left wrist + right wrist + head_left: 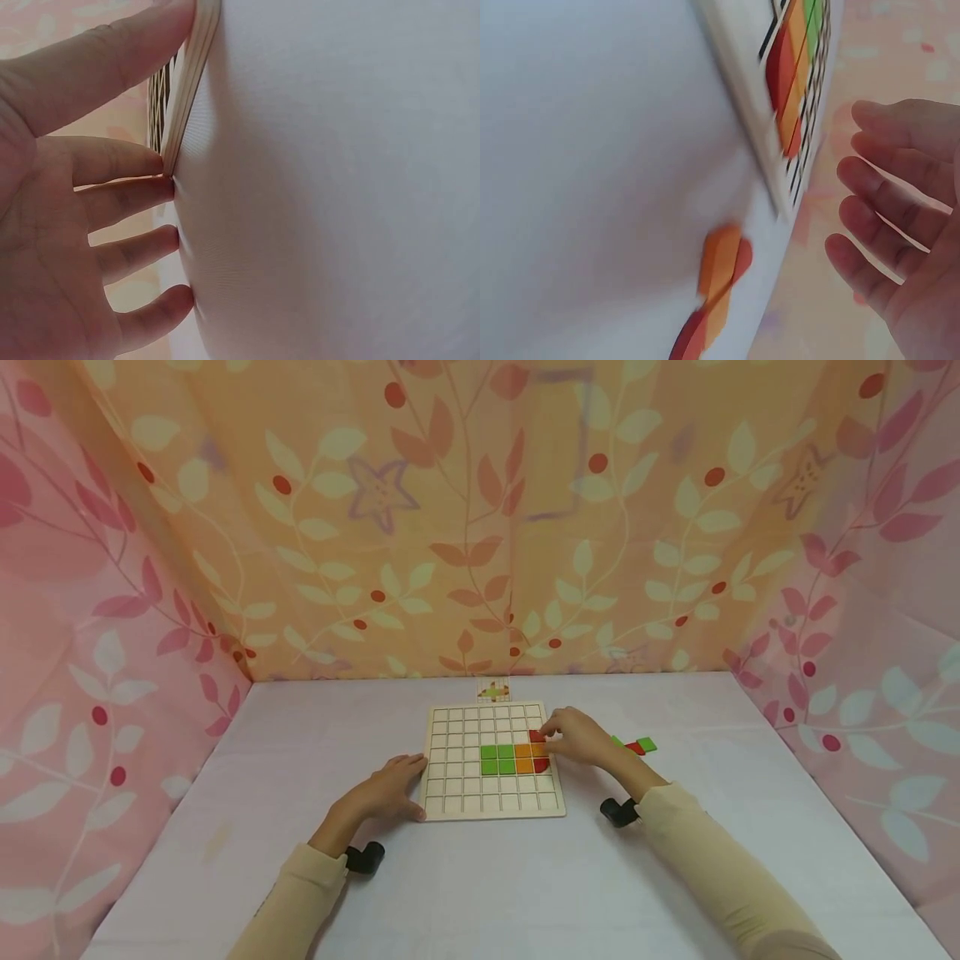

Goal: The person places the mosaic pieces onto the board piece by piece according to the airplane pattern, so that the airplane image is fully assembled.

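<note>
One board [453, 786], left hand [387, 788] touching its left edge, fingers spread; right hand [577, 737] hovers, relaxed, by its right edge; four green tiles [489, 752] between.

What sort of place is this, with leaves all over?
Maybe a play corner or recording booth: leafy cloth hangs around a white-covered table, where a grid board lies.

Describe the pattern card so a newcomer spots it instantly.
On the white table, find the wooden grid board. Just beyond its far edge is the small card. Unlike the board's solid-coloured tiles, it carries a multicoloured printed figure.
</note>
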The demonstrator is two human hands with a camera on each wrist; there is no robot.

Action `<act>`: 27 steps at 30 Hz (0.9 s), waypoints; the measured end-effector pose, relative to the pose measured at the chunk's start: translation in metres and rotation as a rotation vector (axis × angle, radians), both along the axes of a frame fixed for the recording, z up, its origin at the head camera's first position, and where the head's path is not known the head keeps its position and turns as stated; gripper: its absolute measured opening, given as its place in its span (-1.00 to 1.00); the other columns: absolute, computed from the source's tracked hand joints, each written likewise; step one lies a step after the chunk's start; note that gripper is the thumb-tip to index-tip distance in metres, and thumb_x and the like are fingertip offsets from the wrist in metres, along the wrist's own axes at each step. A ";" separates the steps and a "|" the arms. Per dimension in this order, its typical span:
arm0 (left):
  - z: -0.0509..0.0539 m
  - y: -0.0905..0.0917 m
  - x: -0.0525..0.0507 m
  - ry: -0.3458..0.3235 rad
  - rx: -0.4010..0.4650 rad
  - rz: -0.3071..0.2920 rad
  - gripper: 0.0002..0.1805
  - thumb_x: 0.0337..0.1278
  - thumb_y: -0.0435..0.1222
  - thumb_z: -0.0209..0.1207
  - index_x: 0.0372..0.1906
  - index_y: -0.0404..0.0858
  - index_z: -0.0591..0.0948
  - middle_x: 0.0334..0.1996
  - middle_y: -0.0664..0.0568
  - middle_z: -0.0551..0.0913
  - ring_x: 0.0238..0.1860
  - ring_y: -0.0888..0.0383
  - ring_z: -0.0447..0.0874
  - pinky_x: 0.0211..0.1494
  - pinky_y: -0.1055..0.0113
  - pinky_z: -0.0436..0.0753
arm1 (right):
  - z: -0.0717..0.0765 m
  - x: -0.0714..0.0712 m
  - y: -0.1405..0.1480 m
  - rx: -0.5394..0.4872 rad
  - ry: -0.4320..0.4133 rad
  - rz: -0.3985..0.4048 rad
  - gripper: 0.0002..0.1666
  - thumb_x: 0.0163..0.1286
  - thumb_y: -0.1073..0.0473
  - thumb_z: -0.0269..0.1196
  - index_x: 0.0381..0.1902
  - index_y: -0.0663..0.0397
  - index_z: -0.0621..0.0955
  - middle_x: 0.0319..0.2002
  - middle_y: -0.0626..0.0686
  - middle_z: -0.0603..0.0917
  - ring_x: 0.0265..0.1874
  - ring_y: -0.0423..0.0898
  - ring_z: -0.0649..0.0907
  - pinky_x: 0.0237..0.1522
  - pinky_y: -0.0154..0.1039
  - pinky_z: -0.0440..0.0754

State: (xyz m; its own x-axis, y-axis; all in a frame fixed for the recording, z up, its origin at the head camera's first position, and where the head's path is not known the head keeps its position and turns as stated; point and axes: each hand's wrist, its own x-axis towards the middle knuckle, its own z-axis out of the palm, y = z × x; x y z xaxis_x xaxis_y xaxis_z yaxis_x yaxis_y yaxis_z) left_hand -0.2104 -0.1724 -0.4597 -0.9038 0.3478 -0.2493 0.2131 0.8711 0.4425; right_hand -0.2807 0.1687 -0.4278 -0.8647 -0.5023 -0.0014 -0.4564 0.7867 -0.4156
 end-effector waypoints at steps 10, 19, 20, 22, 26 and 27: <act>0.005 0.000 0.002 0.001 0.002 0.004 0.01 -0.14 -0.19 0.48 0.45 -0.37 0.24 0.49 -0.18 0.21 0.52 -0.22 0.04 0.45 -0.24 0.17 | -0.005 -0.007 0.042 -0.013 -0.011 -0.053 -0.71 0.16 0.25 0.36 -0.14 0.24 0.74 -0.27 0.10 0.71 -0.24 -0.01 0.58 -0.11 -0.09 0.59; 0.001 -0.001 0.001 -0.005 -0.001 0.002 0.01 -0.12 -0.19 0.47 0.46 -0.34 0.23 0.50 -0.16 0.20 0.52 -0.21 0.03 0.44 -0.27 0.16 | -0.011 -0.009 0.072 0.015 -0.041 -0.118 -0.72 0.20 0.24 0.35 -0.14 0.26 0.73 -0.23 0.12 0.71 -0.20 0.02 0.60 -0.06 0.00 0.61; 0.001 -0.002 0.001 -0.001 -0.002 0.001 0.01 -0.12 -0.18 0.47 0.46 -0.34 0.23 0.50 -0.16 0.20 0.52 -0.21 0.03 0.44 -0.26 0.16 | -0.012 -0.009 0.074 0.024 -0.044 -0.122 -0.72 0.20 0.24 0.34 -0.14 0.26 0.73 -0.22 0.12 0.71 -0.19 0.03 0.61 -0.03 0.01 0.60; 0.000 -0.002 0.000 0.003 0.003 0.003 0.01 -0.13 -0.18 0.47 0.46 -0.34 0.23 0.50 -0.16 0.20 0.52 -0.21 0.03 0.44 -0.26 0.16 | -0.013 -0.009 0.079 0.039 -0.053 -0.130 -0.72 0.21 0.26 0.34 -0.13 0.27 0.73 -0.21 0.13 0.70 -0.16 0.06 0.61 0.01 0.05 0.59; -0.001 -0.002 0.000 0.005 0.006 0.003 0.01 -0.13 -0.18 0.47 0.46 -0.33 0.23 0.50 -0.15 0.20 0.52 -0.21 0.03 0.45 -0.26 0.15 | -0.014 -0.008 0.085 0.088 -0.050 -0.125 -0.71 0.18 0.30 0.34 -0.12 0.29 0.72 -0.19 0.16 0.70 -0.12 0.11 0.61 0.07 0.08 0.57; -0.002 -0.002 -0.001 0.004 0.008 0.004 0.01 -0.13 -0.18 0.47 0.46 -0.33 0.23 0.50 -0.15 0.20 0.52 -0.21 0.03 0.45 -0.26 0.15 | -0.014 -0.008 0.087 0.097 -0.052 -0.124 -0.71 0.16 0.31 0.35 -0.13 0.30 0.72 -0.19 0.16 0.69 -0.12 0.12 0.60 0.07 0.09 0.57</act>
State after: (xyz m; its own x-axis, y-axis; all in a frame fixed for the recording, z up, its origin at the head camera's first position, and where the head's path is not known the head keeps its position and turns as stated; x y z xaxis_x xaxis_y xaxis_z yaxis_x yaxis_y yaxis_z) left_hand -0.2109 -0.1745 -0.4614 -0.9063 0.3457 -0.2432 0.2109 0.8685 0.4486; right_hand -0.2886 0.2556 -0.4417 -0.9175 -0.3872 -0.0909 -0.3332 0.8731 -0.3558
